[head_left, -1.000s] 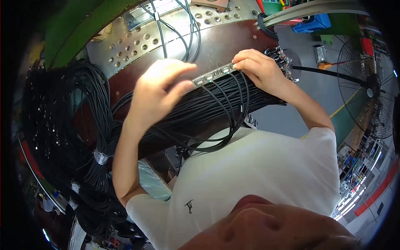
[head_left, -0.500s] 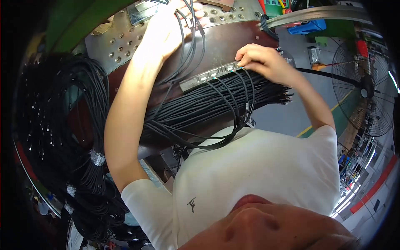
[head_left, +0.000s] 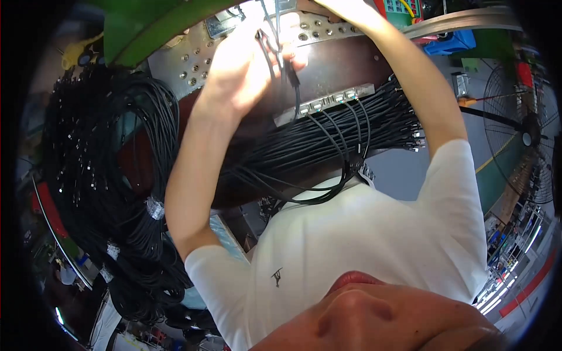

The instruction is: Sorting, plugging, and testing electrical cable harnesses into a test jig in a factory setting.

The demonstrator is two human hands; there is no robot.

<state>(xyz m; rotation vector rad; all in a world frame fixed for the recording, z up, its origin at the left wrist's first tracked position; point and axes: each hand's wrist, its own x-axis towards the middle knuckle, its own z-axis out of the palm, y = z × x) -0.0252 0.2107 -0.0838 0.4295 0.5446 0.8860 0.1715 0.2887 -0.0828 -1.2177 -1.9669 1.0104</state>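
My left hand [head_left: 243,67] is closed round several thin black cables [head_left: 295,88] above the dark red work surface, under a bright light that washes out its fingers. My right hand [head_left: 345,7] reaches to the top edge of the view; its fingers are hidden. A narrow metal strip [head_left: 366,89] lies between the arms with several small silver connectors [head_left: 319,106] set along it. From these connectors black cables [head_left: 338,131] loop down toward my shirt. A thick bundle of black cables [head_left: 380,126] lies along the near side of the strip.
Large coils of black cable [head_left: 158,105] with silver ends hang at the left. Behind my hands is a perforated metal plate [head_left: 193,57]. A green panel [head_left: 149,35] overhangs the top left. On the right are a curved metal rail [head_left: 468,22], a blue tool [head_left: 453,42] and a fan [head_left: 527,131].
My right hand has left the connector strip and moved up and away to the top edge. My left hand still holds cables, slightly lower and to the right. The whole view has shifted a little.
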